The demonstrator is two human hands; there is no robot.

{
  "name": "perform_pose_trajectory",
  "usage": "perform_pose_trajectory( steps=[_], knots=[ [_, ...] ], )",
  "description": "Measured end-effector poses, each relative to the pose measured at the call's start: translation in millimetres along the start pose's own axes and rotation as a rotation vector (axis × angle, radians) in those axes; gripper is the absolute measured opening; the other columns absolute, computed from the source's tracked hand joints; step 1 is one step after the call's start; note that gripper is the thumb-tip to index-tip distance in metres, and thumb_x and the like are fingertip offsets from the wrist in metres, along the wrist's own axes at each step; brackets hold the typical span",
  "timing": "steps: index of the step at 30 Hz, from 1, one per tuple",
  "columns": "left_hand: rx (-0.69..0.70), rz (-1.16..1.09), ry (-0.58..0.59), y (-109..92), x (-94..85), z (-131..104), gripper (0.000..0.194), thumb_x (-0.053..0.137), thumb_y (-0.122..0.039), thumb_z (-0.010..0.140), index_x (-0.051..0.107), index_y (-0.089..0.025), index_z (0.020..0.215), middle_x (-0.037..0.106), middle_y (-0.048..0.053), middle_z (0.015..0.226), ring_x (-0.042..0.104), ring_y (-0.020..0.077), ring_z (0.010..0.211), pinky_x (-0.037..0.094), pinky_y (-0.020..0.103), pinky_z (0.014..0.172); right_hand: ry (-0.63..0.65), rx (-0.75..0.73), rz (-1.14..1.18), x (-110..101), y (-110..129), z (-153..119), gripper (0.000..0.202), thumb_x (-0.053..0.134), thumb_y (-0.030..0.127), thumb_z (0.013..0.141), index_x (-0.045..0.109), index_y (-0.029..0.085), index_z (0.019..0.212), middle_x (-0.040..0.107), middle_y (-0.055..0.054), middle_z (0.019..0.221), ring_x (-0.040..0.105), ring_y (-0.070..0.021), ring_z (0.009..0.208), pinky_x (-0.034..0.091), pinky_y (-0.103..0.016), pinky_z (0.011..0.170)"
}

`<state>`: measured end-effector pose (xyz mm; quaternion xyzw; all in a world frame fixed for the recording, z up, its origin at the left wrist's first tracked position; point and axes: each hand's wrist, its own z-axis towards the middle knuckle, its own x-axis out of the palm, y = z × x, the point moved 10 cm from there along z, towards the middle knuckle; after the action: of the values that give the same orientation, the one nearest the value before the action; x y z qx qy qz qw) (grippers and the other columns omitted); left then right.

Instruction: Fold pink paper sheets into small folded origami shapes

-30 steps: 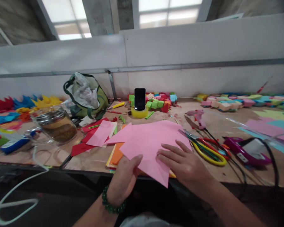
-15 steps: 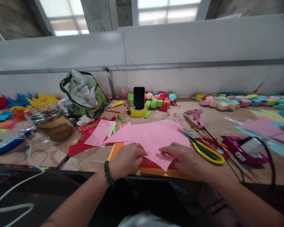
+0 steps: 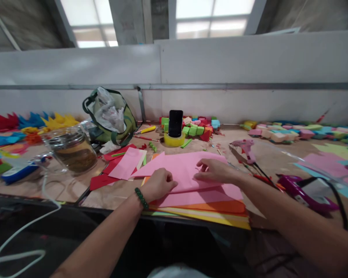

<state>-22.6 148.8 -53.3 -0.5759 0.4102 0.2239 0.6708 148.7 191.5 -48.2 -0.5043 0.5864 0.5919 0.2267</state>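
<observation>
Pale wall panels (image 3: 249, 61) rise behind the back edge of a brown desk (image 3: 104, 199), with bright windows (image 3: 214, 15) above. Near the middle of the front edge lies a large pink sheet (image 3: 187, 164), smooth and matte, its near edge almost straight. Both hands touch it: the left hand (image 3: 157, 184), below a green bead bracelet (image 3: 141, 198), has its fingers curled, and the right hand (image 3: 216, 171) has its fingers bent; whether either pinches the paper I cannot tell. Under its near edge show more pink paper (image 3: 197, 197), then orange (image 3: 220, 207) and yellow sheets (image 3: 229, 221) reaching the front edge. To the left are red sheets (image 3: 103, 180), to the right a pink glue gun (image 3: 247, 148). Toward the back edge, a phone (image 3: 175, 122) stands at a yellow tape roll (image 3: 174, 141), before colourful paper blocks (image 3: 195, 129).
</observation>
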Motion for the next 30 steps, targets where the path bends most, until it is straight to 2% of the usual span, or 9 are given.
perform_pose_trajectory(
  steps=[5,8,10,13,15,18,20,24,30],
  knots=[
    [0.005,0.005,0.038,2,7.0,5,0.023,0.059,-0.031,0.074,0.064,-0.014,0.060,0.058,0.001,0.056,0.052,0.0134,0.057,0.033,0.024,0.052,0.027,-0.003,0.077,6,-1,18,0.050,0.073,0.056,0.059,0.063,0.015,0.086,0.064,-0.005,0.079,0.055,-0.0166,0.068,0.037,-0.024,0.055],
    [0.016,0.023,0.052,2,4.6,4,0.025,0.059,-0.033,0.075,0.066,-0.014,0.061,0.060,0.002,0.057,0.053,0.0144,0.057,0.034,0.024,0.053,0.058,-0.059,0.136,11,4,20,0.041,0.070,0.054,0.061,0.051,0.017,0.059,0.045,0.004,0.055,0.040,-0.0099,0.053,0.027,-0.023,0.047],
    [0.038,0.041,0.047,-1,-5.9,7,0.028,0.062,-0.040,0.073,0.069,-0.014,0.071,0.065,0.005,0.067,0.057,0.0173,0.065,0.038,0.026,0.057,0.064,-0.095,0.175,9,11,16,0.045,0.067,0.054,0.064,0.042,0.018,0.053,0.033,0.007,0.050,0.031,-0.0077,0.049,0.021,-0.023,0.045],
    [0.122,0.042,-0.058,-14,-37.7,17,0.058,0.070,-0.055,0.064,0.067,-0.013,0.104,0.067,0.012,0.100,0.059,0.0251,0.088,0.043,0.031,0.072,0.048,-0.182,0.265,-2,28,6,0.045,0.064,0.054,0.067,0.041,0.018,0.054,0.031,0.007,0.053,0.028,-0.0068,0.050,0.019,-0.023,0.045],
    [0.208,-0.073,-0.081,-27,-51.8,27,0.070,0.074,-0.056,0.061,0.062,-0.013,0.115,0.065,0.014,0.106,0.058,0.0252,0.093,0.044,0.032,0.075,0.029,-0.265,0.335,-11,42,-1,0.045,0.065,0.053,0.068,0.041,0.018,0.054,0.030,0.007,0.053,0.026,-0.0066,0.051,0.019,-0.023,0.046],
    [0.318,-0.382,0.093,-47,-41.4,40,0.047,0.071,-0.053,0.066,0.068,-0.012,0.090,0.064,0.005,0.081,0.055,0.0162,0.072,0.041,0.025,0.062,-0.048,-0.356,0.385,-21,53,-6,0.047,0.066,0.051,0.070,0.037,0.018,0.052,0.026,0.007,0.054,0.024,-0.0066,0.051,0.018,-0.023,0.046],
    [0.316,-0.571,0.153,-51,-30.2,46,0.041,0.069,-0.052,0.068,0.065,-0.011,0.071,0.054,-0.001,0.063,0.046,0.0105,0.058,0.034,0.022,0.053,-0.110,-0.374,0.393,-24,51,-6,0.047,0.064,0.050,0.073,0.035,0.018,0.052,0.024,0.007,0.055,0.023,-0.0068,0.052,0.018,-0.024,0.047],
    [0.244,-0.725,0.086,-39,-14.5,51,0.042,0.067,-0.051,0.071,0.058,-0.011,0.060,0.040,-0.006,0.054,0.033,0.0067,0.052,0.026,0.021,0.049,-0.137,-0.375,0.390,-17,41,-2,0.045,0.059,0.047,0.078,0.036,0.018,0.052,0.025,0.007,0.055,0.023,-0.0073,0.052,0.019,-0.024,0.048],
    [0.260,-0.736,0.055,-33,-6.9,48,0.042,0.063,-0.048,0.076,0.050,-0.013,0.056,0.036,-0.005,0.055,0.031,0.0067,0.054,0.023,0.021,0.049,-0.177,-0.383,0.393,-19,47,-10,0.033,0.054,0.042,0.085,0.050,0.016,0.064,0.037,0.004,0.061,0.033,-0.0093,0.058,0.026,-0.024,0.052]
  ],
)
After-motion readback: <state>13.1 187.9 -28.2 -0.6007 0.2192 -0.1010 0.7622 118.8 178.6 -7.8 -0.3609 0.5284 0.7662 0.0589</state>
